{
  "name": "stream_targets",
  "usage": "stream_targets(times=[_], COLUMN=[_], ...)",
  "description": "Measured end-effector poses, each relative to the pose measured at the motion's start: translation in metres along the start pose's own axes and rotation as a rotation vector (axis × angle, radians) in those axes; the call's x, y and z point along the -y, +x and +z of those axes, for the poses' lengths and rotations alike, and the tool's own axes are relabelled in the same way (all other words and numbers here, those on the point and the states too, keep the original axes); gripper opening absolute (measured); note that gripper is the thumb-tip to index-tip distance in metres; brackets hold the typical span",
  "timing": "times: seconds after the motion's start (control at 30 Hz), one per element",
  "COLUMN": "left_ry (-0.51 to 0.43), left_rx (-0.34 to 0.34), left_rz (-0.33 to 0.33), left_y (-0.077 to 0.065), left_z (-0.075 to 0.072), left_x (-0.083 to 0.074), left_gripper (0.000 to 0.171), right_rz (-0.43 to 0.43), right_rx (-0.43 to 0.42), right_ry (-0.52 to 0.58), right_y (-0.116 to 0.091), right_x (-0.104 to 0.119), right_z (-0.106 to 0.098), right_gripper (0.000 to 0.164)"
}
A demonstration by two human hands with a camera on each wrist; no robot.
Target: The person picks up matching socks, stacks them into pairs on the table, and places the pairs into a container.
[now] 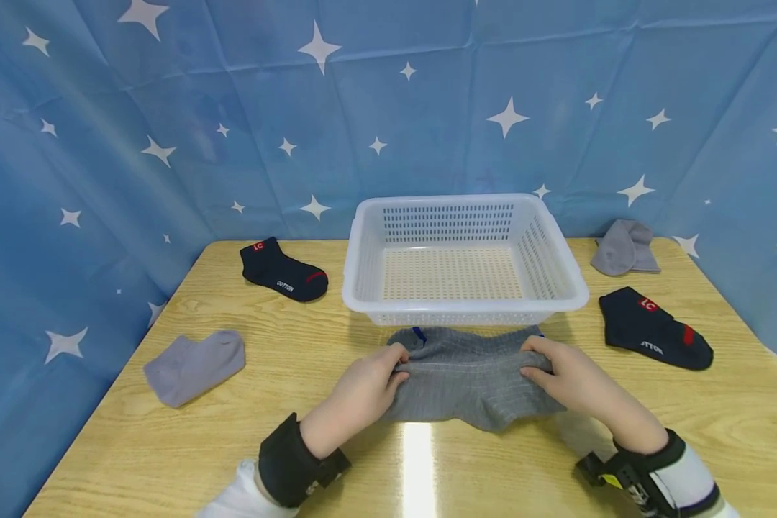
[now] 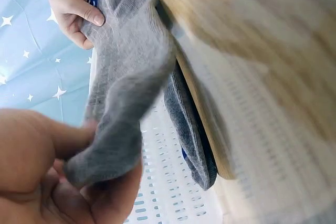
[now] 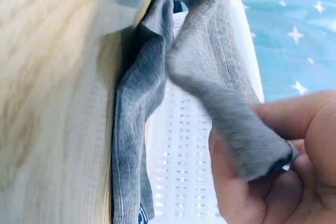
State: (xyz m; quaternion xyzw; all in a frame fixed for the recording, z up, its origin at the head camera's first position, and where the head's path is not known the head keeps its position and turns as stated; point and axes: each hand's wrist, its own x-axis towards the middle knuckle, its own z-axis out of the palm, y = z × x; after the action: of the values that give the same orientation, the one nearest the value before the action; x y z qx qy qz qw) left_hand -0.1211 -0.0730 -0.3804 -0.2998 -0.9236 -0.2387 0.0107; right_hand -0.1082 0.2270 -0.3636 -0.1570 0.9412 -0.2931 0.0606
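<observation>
My left hand (image 1: 365,385) and right hand (image 1: 571,375) pinch opposite ends of a grey ribbed sock (image 1: 469,388), stretched sideways between them. Seen from the left wrist, the held sock (image 2: 128,61) is raised off the table, its end bunched between thumb and fingers. A second grey sock (image 1: 450,342) lies flat on the wood behind it, partly hidden by the held one, with a small blue mark near its left end. In the right wrist view this lying sock (image 3: 131,124) is below the held sock (image 3: 226,114), apart from my fingers.
A white perforated basket (image 1: 466,306) stands just beyond the socks. To the left lie a black sock (image 1: 278,270) and a light grey-purple sock (image 1: 194,367). Another black sock (image 1: 647,327) and a folded grey sock (image 1: 624,248) lie at right. A blue starred curtain (image 1: 388,108) hangs behind.
</observation>
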Motion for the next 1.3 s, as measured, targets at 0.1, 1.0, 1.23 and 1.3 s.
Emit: stream_targets(times=[0.1, 1.0, 1.23, 1.3], left_ry=[-0.021, 0.030, 0.105, 0.115], left_rx=[0.007, 0.283, 0.279, 0.288], left_rz=[-0.037, 0.013, 0.050, 0.053], left_y=[0.001, -0.003, -0.002, -0.002], left_z=[0.000, -0.002, 0.000, 0.000], left_x=[0.001, 0.004, 0.006, 0.006], left_gripper=[0.014, 0.038, 0.045, 0.043], right_rz=[0.027, 0.031, 0.035, 0.053], right_rx=[-0.019, 0.157, 0.101, 0.096], right_ry=[-0.007, -0.203, -0.268, -0.277], right_y=[0.001, 0.004, 0.004, 0.004], right_x=[0.000, -0.015, -0.012, -0.010], right_z=[-0.001, -0.001, 0.006, 0.007], right_gripper=[0.019, 0.033, 0.034, 0.035])
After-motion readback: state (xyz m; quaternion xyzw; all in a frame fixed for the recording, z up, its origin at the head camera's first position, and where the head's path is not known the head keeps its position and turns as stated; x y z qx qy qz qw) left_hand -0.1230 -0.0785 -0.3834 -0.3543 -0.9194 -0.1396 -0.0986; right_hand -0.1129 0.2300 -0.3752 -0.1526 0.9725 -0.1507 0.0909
